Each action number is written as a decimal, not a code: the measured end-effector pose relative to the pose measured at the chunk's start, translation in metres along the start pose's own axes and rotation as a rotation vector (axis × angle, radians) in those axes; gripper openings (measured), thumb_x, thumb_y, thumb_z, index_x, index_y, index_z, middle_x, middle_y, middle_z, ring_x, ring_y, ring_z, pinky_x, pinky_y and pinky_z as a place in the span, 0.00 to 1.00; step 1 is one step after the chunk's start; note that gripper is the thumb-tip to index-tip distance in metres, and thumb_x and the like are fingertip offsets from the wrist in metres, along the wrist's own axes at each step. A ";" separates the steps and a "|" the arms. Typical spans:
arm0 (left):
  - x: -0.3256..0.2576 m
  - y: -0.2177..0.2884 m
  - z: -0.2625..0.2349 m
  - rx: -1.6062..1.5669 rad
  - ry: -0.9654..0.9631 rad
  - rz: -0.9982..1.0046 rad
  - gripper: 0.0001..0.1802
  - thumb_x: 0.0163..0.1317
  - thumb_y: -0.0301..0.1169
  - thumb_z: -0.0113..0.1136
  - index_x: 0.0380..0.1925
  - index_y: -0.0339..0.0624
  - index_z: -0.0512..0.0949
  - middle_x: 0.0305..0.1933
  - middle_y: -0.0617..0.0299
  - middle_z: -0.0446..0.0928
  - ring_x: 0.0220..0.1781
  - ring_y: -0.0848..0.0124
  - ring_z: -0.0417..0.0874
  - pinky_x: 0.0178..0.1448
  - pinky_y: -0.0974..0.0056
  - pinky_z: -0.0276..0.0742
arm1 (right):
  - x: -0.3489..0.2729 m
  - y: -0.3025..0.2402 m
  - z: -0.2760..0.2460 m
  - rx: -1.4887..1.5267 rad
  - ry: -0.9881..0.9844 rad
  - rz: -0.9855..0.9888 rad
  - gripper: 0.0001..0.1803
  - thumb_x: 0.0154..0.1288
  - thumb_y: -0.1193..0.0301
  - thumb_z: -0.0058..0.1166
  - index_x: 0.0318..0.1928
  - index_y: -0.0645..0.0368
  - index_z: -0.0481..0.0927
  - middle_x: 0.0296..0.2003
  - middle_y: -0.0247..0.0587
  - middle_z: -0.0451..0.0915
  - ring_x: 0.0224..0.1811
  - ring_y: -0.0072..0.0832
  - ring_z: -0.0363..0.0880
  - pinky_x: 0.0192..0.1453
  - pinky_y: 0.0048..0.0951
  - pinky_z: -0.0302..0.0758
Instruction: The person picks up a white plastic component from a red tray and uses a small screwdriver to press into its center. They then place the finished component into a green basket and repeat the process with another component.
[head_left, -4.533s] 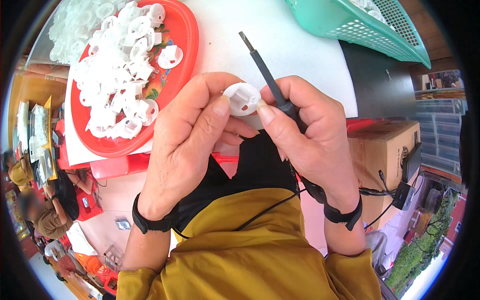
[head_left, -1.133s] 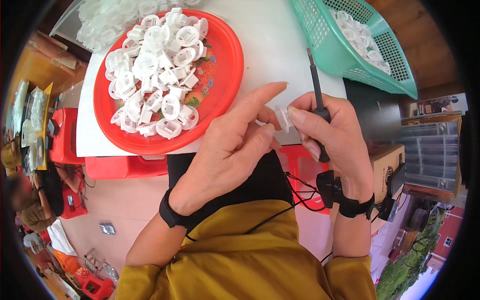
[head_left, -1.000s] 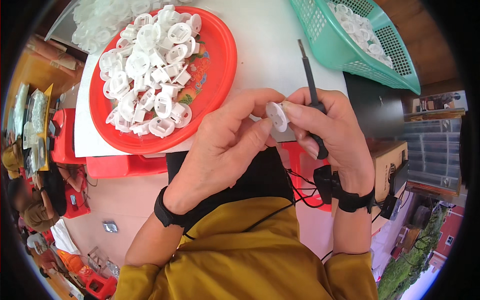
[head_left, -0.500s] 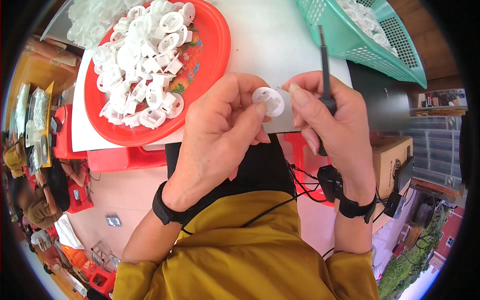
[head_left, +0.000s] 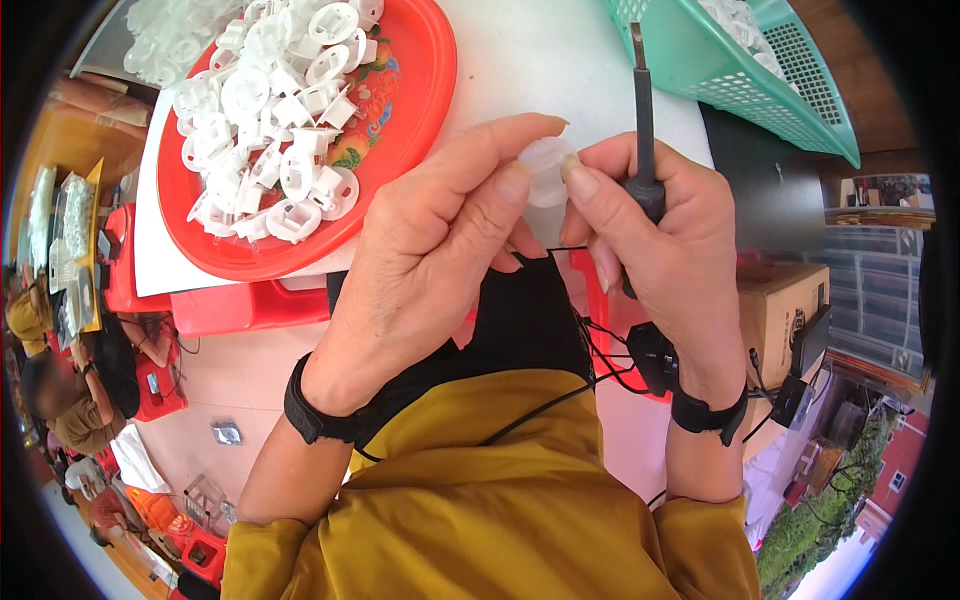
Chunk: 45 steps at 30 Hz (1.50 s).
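"Mustard shirt (head_left: 480, 480), one, nearest. Black strap (head_left: 308, 415), one to each wrist."

"Hands?"

"Left hand (head_left: 410, 230): thumb at the left edge of the disc (head_left: 547, 178), forefinger stretched out above it. Whether it grips, I cannot tell. Right hand (head_left: 660, 230): thumb at the disc's right edge, screwdriver (head_left: 645, 120) clasped in the same hand, shaft pointing away from the body."

"Disc: particulars?"

"Whitish, round, one. Raised between the two hands, in front of the table's (head_left: 520, 60) near edge; touched from both sides."

"Next, on the table?"

"Plate (head_left: 410, 110), red, oval, flower-patterned, at left; white parts (head_left: 290, 110) heaped on it. Basket (head_left: 700, 60), green, pierced plastic, at right; white pieces (head_left: 738, 25) inside. Beyond the plate, far left: translucent pieces (head_left: 180, 45), piled."

"Lower and farther?"

"Stool (head_left: 240, 305), red, under the plate's end of the table. Carton (head_left: 780, 300), brown, at right. Packet (head_left: 227, 433), small, on the pink floor (head_left: 200, 365). Co-worker (head_left: 80, 420), brown top, far left, face blurred. Greenery (head_left: 820, 530), outdoors, far right."
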<state>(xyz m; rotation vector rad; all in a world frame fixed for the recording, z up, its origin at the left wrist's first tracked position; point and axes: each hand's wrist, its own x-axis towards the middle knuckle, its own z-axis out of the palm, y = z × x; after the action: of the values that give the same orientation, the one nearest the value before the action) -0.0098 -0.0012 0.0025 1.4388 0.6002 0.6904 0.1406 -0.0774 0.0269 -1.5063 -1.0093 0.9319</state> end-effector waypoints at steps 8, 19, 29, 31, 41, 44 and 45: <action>-0.002 -0.004 -0.006 -0.052 -0.009 -0.016 0.15 0.73 0.36 0.46 0.49 0.37 0.74 0.31 0.65 0.76 0.27 0.80 0.77 0.29 0.75 0.76 | -0.005 0.004 0.011 0.121 -0.092 -0.059 0.10 0.68 0.71 0.53 0.37 0.67 0.77 0.20 0.35 0.77 0.14 0.13 0.67 0.18 0.16 0.67; -0.003 -0.008 -0.009 -0.110 -0.043 0.091 0.19 0.71 0.36 0.48 0.54 0.31 0.71 0.32 0.60 0.78 0.26 0.76 0.77 0.31 0.71 0.78 | -0.008 0.003 0.005 0.148 -0.002 0.044 0.10 0.69 0.70 0.52 0.36 0.66 0.77 0.19 0.35 0.76 0.14 0.13 0.66 0.18 0.14 0.61; -0.003 -0.007 -0.006 -0.058 -0.016 0.065 0.18 0.72 0.37 0.48 0.52 0.34 0.74 0.31 0.64 0.78 0.24 0.80 0.75 0.28 0.76 0.71 | -0.009 0.015 0.002 -0.193 0.016 -0.177 0.07 0.66 0.74 0.56 0.39 0.66 0.77 0.20 0.32 0.77 0.16 0.11 0.68 0.20 0.14 0.63; -0.002 -0.006 -0.006 -0.019 -0.025 0.078 0.18 0.72 0.38 0.48 0.51 0.34 0.75 0.32 0.65 0.78 0.24 0.81 0.74 0.28 0.77 0.70 | -0.009 0.016 0.001 -0.203 0.021 -0.220 0.07 0.66 0.73 0.56 0.39 0.66 0.77 0.20 0.32 0.76 0.16 0.11 0.68 0.19 0.14 0.63; -0.004 -0.005 -0.004 0.003 0.001 0.073 0.18 0.72 0.38 0.48 0.49 0.34 0.76 0.32 0.66 0.78 0.23 0.82 0.73 0.28 0.77 0.69 | -0.013 0.012 0.006 -0.117 -0.005 -0.121 0.06 0.66 0.75 0.55 0.39 0.65 0.77 0.17 0.31 0.75 0.14 0.13 0.68 0.17 0.16 0.61; -0.003 -0.004 -0.005 0.010 0.000 0.068 0.18 0.72 0.38 0.48 0.49 0.34 0.76 0.31 0.66 0.78 0.23 0.82 0.73 0.28 0.77 0.68 | -0.013 0.012 0.007 -0.093 0.002 -0.118 0.06 0.66 0.74 0.55 0.39 0.65 0.78 0.17 0.32 0.75 0.14 0.13 0.69 0.17 0.16 0.62; -0.003 -0.004 -0.005 0.018 0.000 0.067 0.18 0.72 0.38 0.49 0.49 0.34 0.76 0.31 0.66 0.78 0.23 0.82 0.73 0.28 0.77 0.68 | -0.013 0.012 0.007 -0.097 0.006 -0.130 0.06 0.66 0.74 0.55 0.39 0.65 0.78 0.18 0.32 0.75 0.14 0.13 0.69 0.17 0.16 0.62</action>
<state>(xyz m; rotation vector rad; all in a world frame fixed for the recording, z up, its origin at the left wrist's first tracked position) -0.0153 0.0000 -0.0018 1.4811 0.5615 0.7386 0.1311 -0.0884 0.0146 -1.5029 -1.1480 0.7961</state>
